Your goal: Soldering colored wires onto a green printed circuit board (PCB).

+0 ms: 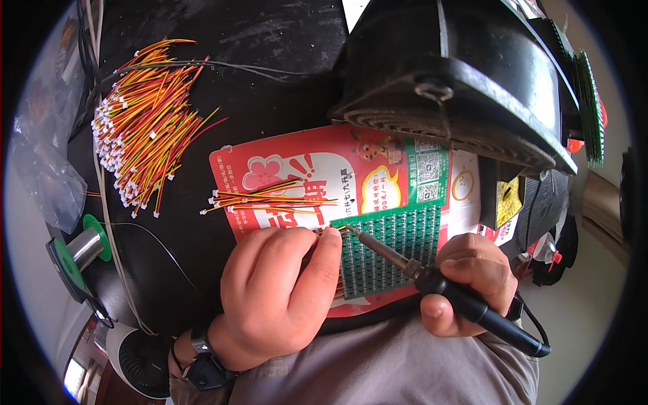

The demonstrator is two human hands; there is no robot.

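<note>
My left hand [280, 290] is closed in a pinch at the upper left corner of a green circuit board panel [391, 253]. Short red and yellow wire ends [342, 228] poke out past its thumb and fingertip; the rest of that cable is hidden by the hand. My right hand [479, 270] grips the black handle of a soldering iron [503, 328]. The iron slants up to the left, its tip at the wire ends on the board's edge. More wires show under the board's left edge, beside my left thumb.
A small bunch of connector cables [266, 197] lies on a red printed sheet [233, 162]. Further left is a large cable pile [152, 128], with a solder spool [86, 248] below it. A black fan-like housing [459, 74] stands at the back right, near a yellow sponge [507, 202].
</note>
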